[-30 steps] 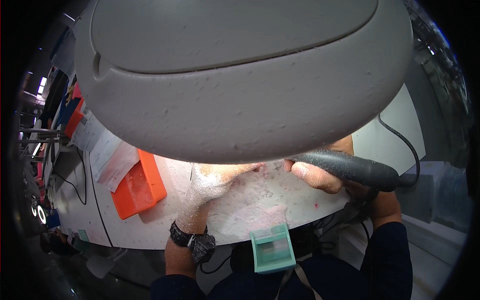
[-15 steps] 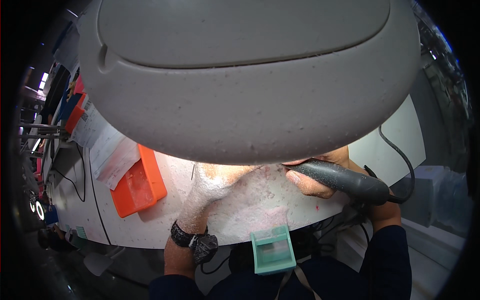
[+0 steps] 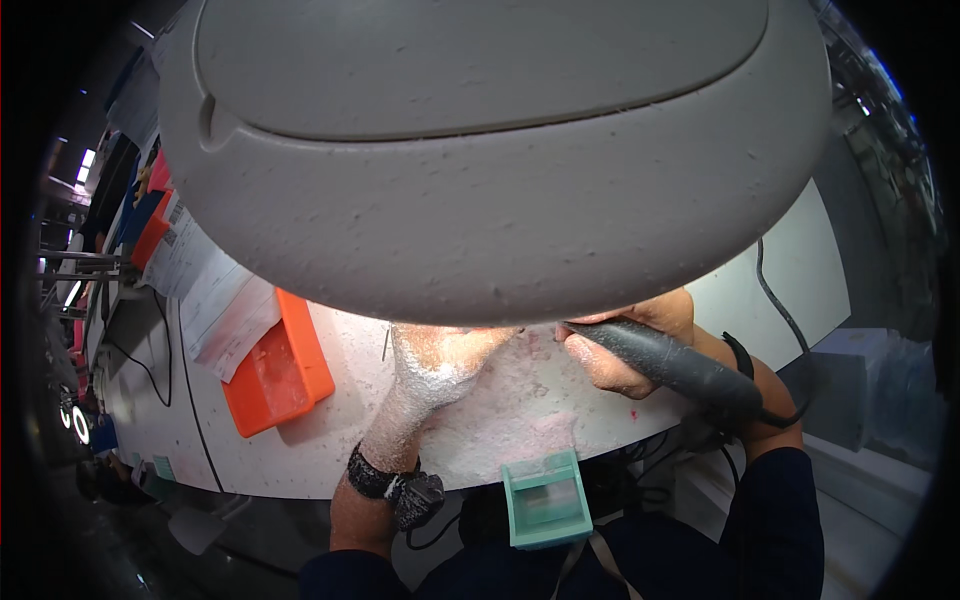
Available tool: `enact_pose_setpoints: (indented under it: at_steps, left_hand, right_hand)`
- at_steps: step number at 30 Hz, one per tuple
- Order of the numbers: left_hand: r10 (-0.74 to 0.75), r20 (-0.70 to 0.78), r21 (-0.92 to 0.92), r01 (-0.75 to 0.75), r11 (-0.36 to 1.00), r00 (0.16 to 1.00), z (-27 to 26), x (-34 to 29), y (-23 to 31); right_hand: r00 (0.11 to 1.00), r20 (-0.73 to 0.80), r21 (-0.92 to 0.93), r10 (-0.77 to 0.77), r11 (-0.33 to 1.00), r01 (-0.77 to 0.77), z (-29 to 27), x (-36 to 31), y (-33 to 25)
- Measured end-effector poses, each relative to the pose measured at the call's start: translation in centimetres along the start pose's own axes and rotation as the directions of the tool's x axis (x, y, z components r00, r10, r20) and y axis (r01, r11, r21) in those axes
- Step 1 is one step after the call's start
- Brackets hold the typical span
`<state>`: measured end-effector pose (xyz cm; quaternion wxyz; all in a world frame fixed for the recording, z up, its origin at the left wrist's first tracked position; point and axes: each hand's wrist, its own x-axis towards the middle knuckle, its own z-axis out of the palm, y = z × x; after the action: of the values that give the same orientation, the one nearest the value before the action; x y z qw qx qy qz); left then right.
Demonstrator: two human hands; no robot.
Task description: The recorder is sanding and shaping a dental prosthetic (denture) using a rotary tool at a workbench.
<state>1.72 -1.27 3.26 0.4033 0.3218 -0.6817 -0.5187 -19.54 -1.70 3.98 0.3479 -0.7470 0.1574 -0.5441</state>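
From the head view, a large grey lamp hood [image 3: 480, 150] is filling the upper half of the picture and hiding most of the work under it. The right hand [image 3: 625, 345] is closing around a dark grey rotary handpiece [image 3: 670, 365], held like a pen, its tip pointing left under the hood's edge; a black cord [image 3: 775, 300] is running from its rear end up over the white counter [image 3: 780, 260]. The left hand [image 3: 440, 350], dusted white, is reaching under the hood just left of that tip. Its fingers are hidden, so I cannot tell whether it is gripping anything, and the piece being ground is not showing at all.

Judging by the state of things, the grinding is well under way: white and pinkish dust is lying thick on the counter near the hands and coating the left wrist down to the black watch [image 3: 400, 485]. How much is left cannot be read, since the workpiece is staying out of sight.

Counting what is showing: one lamp hood, one handpiece, one cord, one watch, one orange tray [image 3: 275, 370] at the left, one teal box [image 3: 545, 500] at the near edge, and a few sheets of paper [image 3: 215, 300] lying beside the tray.
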Motion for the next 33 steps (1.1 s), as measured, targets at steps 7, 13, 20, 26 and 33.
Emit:
enact_pose_setpoints:
  at_steps: [7, 13, 20, 26, 33]
  left_hand:
    - [-0.114, -0.495, -0.1, 0.074, 0.992, 0.861, 3.2, -0.1, -1.3]
    - [0.294, -0.387, 0.343, -0.16, 0.926, 0.874, 2.1, 0.1, -1.9]
    - [0.595, -0.238, 0.755, -0.239, 0.61, 0.768, 1.7, 0.8, -1.5]
    - [0.508, -0.188, 0.782, -0.185, 0.596, 0.84, 1.6, 0.0, -0.7]
    - [0.414, -0.277, 0.618, -0.169, 0.768, 0.867, 1.4, 0.7, -0.2]
  right_hand:
    - [0.996, -0.017, 0.023, 0.093, 0.995, -0.093, 0.8, -0.7, 0.0]
    - [0.987, 0.033, -0.249, -0.159, 0.955, 0.162, 0.7, -0.1, 0.1]
    - [0.936, -0.083, 0.217, 0.341, 0.923, -0.317, 0.2, -1.4, -0.6]
    - [0.993, 0.041, -0.012, 0.113, 0.994, -0.112, -0.5, -1.0, 0.5]
    - [0.917, -0.017, 0.184, 0.399, 0.903, -0.389, 0.1, -1.1, -0.2]
